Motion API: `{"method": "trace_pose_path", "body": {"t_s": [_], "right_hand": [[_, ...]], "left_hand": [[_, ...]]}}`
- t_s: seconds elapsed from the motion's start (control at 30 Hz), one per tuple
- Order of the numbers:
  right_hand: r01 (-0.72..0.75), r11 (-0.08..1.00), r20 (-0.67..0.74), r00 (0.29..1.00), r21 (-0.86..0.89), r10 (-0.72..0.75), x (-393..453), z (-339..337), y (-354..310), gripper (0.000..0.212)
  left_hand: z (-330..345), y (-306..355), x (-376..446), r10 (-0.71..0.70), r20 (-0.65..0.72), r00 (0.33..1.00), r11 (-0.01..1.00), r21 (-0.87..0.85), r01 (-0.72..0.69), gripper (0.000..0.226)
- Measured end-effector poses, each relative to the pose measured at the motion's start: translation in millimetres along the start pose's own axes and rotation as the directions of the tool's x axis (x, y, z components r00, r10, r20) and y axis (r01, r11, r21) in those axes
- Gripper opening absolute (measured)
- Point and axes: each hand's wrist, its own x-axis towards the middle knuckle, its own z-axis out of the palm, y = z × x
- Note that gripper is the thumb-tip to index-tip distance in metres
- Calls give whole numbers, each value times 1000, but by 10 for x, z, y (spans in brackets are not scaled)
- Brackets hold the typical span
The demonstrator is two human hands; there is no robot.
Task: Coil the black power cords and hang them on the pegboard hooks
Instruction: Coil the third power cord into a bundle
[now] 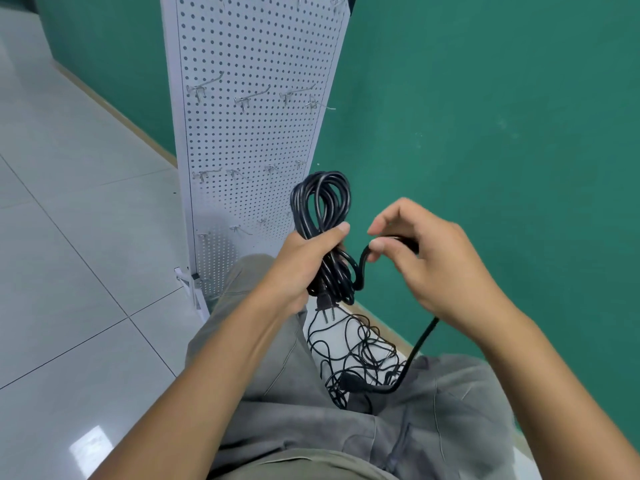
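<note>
Black power cord [320, 216], coiled: a bundle of several long loops, held upright in front of the person, its rounded top standing above the fist and its lower end hanging below. Two-pin plug [325, 308] hangs from the bottom of the bundle, pins pointing down.

Left hand [304, 261]: fingers and thumb curled round the middle of the coil, grasping it; thumb lies across the front of the strands.

Right hand [429, 261]: just beside the left, apart from it. Thumb and forefinger pinch the free run of the same cord, which bends in a short loop between the two hands. The rest of that run passes through the palm, drops below the wrist and curves down to the lap.

Grey trousers [304, 427]: the person's legs, at the bottom of the view; both forearms cross above them.

Loose cords [356, 355]: a tangled heap of thin black cable on the floor between the knees, beside the base of the wall; a black connector lies at its near edge.

Tiled floor [69, 271]: pale, glossy, with dark joints; fills the left side.

White pegboard [252, 133]: tall perforated panel standing on the floor against the wall, beyond the coil. Metal hooks [247, 98] in several rows across it; no cord is seen on any of them.

Green wall [485, 116]: behind the pegboard, filling the right side.
</note>
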Motion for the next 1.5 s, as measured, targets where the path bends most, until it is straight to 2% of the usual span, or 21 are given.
{"method": "trace_pose_path", "body": {"t_s": [0.13, 0.3, 0.43, 0.47, 0.53, 0.6, 0.67, 0.7, 0.83, 0.93, 1.0, 1.13, 1.2, 1.27, 1.33, 1.4, 1.5], "right_hand": [[-64, 981, -92, 992, 186, 83, 84, -18, 52, 31], [-150, 970, -178, 967, 191, 184, 140, 1, 113, 56], [-213, 934, -216, 936, 286, 279, 144, 35, 203, 58], [-214, 924, -199, 938, 316, 285, 139, 48, 214, 56], [-210, 921, -152, 951, 327, 271, 127, 85, 241, 47], [-206, 931, -133, 958, 302, 255, 118, 105, 264, 29], [-199, 921, -111, 962, 336, 249, 100, 94, 276, 7], [-200, 915, -95, 964, 351, 248, 89, 81, 283, 4], [-189, 932, -114, 966, 310, 233, 58, -43, 330, 16], [-193, 911, -185, 944, 364, 274, 33, -267, 420, 21], [-227, 896, -165, 937, 382, 308, -8, -433, 487, 20], [-330, 893, -5, 938, 307, 348, -72, -548, 590, 18], [-359, 910, 121, 932, 208, 341, -78, -522, 555, 21], [-369, 926, 296, 896, 83, 331, -52, -449, 450, 26], [-338, 941, 411, 854, -26, 318, 9, -340, 371, 19], [-287, 951, 387, 869, -110, 307, 99, -266, 374, 12], [-218, 949, 187, 947, -227, 262, 243, -308, 407, 13]], "left_hand": [[101, 6, -92, -23, 145, 989, 999, -24, 26, 42], [222, -68, -142, -60, 311, 948, 995, -59, 82, 66], [218, -87, -149, -76, 401, 913, 986, -104, 128, 79], [204, -90, -148, -85, 415, 906, 983, -114, 144, 78], [187, -94, -151, -78, 432, 898, 978, -143, 153, 55], [198, -69, -156, -65, 400, 914, 971, -184, 150, 28], [191, -56, -133, -96, 325, 941, 951, -248, 183, 19], [181, -51, -120, -105, 299, 948, 946, -263, 188, 20], [132, -46, -98, -132, 257, 957, 956, -221, 191, 27], [89, -36, -71, -199, 161, 967, 932, -275, 238, 23], [27, -23, -34, -219, 96, 971, 918, -316, 238, 21], [-63, -27, 53, -202, -2, 979, 908, -376, 186, 24], [-72, -28, 61, -193, -39, 980, 906, -391, 163, 25], [-68, -28, 57, -186, -64, 980, 912, -381, 148, 25], [-74, -27, 50, -156, -86, 984, 939, -323, 121, 28], [-81, -19, 39, -123, -97, 988, 964, -246, 96, 31], [-101, 3, 24, -137, -95, 986, 985, -121, 126, 30]]}}
